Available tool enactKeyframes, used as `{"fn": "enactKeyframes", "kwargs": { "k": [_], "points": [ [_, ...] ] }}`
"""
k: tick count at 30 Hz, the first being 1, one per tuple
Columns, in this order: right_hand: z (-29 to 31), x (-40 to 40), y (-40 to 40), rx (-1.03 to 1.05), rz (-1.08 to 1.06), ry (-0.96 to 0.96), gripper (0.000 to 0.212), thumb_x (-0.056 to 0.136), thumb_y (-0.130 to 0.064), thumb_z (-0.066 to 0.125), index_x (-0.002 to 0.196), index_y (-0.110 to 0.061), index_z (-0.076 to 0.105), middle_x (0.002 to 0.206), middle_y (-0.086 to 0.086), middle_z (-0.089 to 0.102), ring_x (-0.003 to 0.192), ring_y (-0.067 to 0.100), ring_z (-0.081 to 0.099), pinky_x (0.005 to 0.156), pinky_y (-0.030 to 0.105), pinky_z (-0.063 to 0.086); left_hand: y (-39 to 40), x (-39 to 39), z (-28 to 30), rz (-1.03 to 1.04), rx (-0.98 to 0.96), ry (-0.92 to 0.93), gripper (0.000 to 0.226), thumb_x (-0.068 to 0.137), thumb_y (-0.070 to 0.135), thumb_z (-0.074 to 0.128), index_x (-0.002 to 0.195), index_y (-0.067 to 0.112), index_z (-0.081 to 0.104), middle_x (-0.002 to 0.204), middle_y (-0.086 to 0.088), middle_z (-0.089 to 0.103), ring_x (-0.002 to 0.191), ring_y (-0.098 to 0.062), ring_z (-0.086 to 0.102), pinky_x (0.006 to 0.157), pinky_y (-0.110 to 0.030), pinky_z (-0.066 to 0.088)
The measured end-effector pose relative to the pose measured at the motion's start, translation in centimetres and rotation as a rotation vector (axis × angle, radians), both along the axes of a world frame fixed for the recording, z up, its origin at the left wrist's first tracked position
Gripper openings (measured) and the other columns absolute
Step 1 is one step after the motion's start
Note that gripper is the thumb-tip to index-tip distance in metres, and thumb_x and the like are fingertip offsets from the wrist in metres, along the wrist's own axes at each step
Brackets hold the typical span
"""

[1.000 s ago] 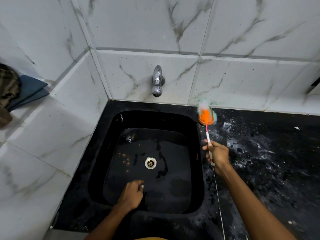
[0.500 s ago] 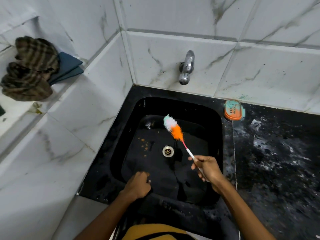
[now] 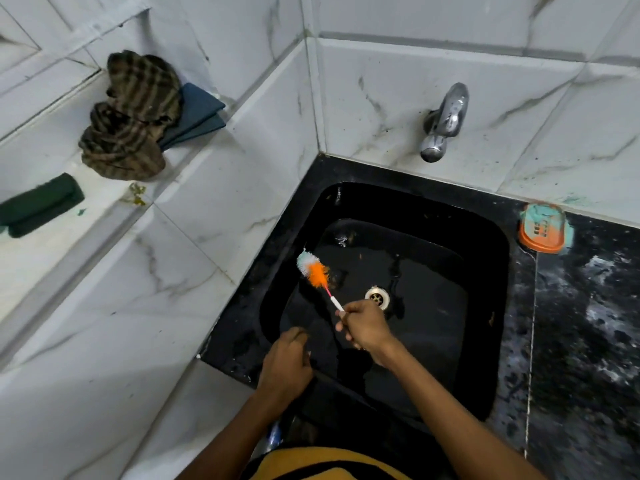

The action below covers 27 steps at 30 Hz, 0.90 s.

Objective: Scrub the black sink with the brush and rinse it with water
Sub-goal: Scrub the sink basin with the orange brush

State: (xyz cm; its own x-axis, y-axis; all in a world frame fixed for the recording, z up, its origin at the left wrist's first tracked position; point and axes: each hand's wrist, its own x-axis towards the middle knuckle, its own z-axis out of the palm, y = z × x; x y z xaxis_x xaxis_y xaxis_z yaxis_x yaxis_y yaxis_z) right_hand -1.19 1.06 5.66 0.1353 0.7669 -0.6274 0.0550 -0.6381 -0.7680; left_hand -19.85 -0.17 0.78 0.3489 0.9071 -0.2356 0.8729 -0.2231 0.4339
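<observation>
- White marble-patterned wall tiles (image 3: 398, 109) are surrounding a corner where a black speckled stone desk (image 3: 585, 327) is carrying a black rectangular sink (image 3: 485, 271).
- At the basin floor a round metal drain (image 3: 377, 297) is showing, with wet patches glinting around it.
- On the back wall a chrome tap (image 3: 441, 123) is sticking out above the basin's far edge; no water is visibly running from it.
- The right hand (image 3: 367, 327) is gripping the thin white handle of a small brush with orange and pale-green bristles (image 3: 313, 270) — fingers curled round the handle's near end.
- That brush is reaching up and to the left, its bristle head lying over the basin's left inner wall; whether the bristles are actually touching the wall cannot be told.
- The left hand (image 3: 285, 367) is resting on the near-left rim of the sink, fingers loosely bent and grasping nothing that can be seen.
- An orange soap dish with a teal soap bar (image 3: 542, 228) is sitting on the desk just beside the basin's far right corner, close to the wall.
- On the white tiled ledge (image 3: 45, 258) at left, a crumpled brown striped cloth (image 3: 133, 116) is lying against folded dark-blue cloths (image 3: 197, 116) — and a dark green scouring pad (image 3: 38, 204) is lying nearer the ledge's front.
- A yellow garment (image 3: 329, 464) is showing at the bottom edge.
</observation>
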Motion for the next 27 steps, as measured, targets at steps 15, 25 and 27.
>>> {"fn": "enactKeyframes", "kwargs": {
  "k": [15,25,27],
  "points": [
    [1.6,-6.3,5.4,0.060,0.145,-0.379,0.007,0.081,-0.010,0.052,0.077,-0.005,0.055,0.089,0.018,0.064,0.086,0.037,0.062,0.061,0.030,0.041,-0.2,-1.3,-0.3,0.189,0.038,-0.071,0.035,0.082,0.020,0.072,0.115,0.012,0.065,0.121,0.001,0.060,0.110,-0.019,0.057,0.083,-0.034,0.054],
    [5.5,-7.0,3.4,0.132,0.374,-0.516,0.015,0.087,-0.009,0.045,0.072,-0.009,0.044,0.078,0.004,0.047,0.071,0.023,0.050,0.059,0.031,0.039,0.1,-1.2,-0.7,0.181,-0.018,-0.131,0.030,0.077,0.007,0.066,0.107,0.010,0.067,0.115,-0.004,0.063,0.099,-0.026,0.064,0.073,-0.041,0.056],
    [5.3,-6.4,4.3,0.127,0.294,-0.545,0.010,0.086,-0.008,0.044,0.076,-0.008,0.047,0.085,0.011,0.055,0.075,0.028,0.056,0.060,0.032,0.040,0.3,-1.0,-0.7,0.167,-0.021,-0.112,0.038,0.080,0.012,0.069,0.118,0.012,0.066,0.127,0.000,0.061,0.112,-0.022,0.061,0.088,-0.036,0.055]
  ]
}}
